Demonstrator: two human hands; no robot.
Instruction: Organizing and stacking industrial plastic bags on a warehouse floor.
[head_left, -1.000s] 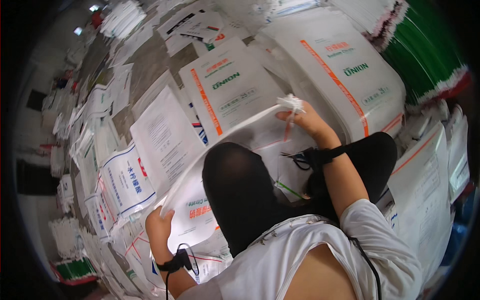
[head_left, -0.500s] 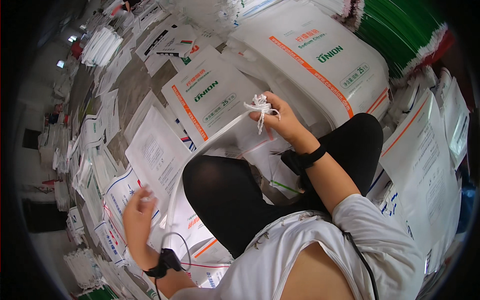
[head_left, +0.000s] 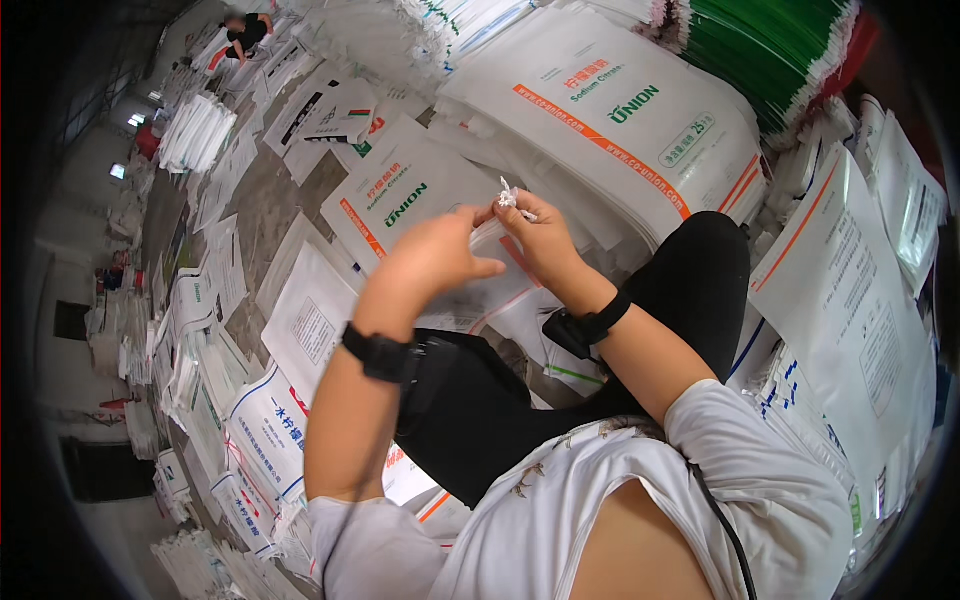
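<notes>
A small bunched bundle of white string [head_left: 510, 198] is pinched between the thumb and fingers of my right hand [head_left: 545, 235], above my bent knees. My left hand [head_left: 440, 255] is raised close beside it, slightly blurred, with its thumb apart from its fingers. Its fingertips reach to the near side of the string; whether they touch it cannot be made out. Beneath and beyond both hands lies a flat white printed sack [head_left: 400, 195] with an orange stripe. A thick stack of similar white sacks [head_left: 610, 120] stands just beyond my right hand.
Green sacks with frayed white edges [head_left: 765, 60] are stacked at the far right. More white sacks [head_left: 835, 300] lean by my right side. Loose sacks [head_left: 270, 420] cover the floor at left. A person in dark clothing [head_left: 247, 35] is at the far upper left.
My left hand has come up and rightward from low at the left to beside the string. My right hand still grips the string, which looks more bunched. The view has shifted slightly.
</notes>
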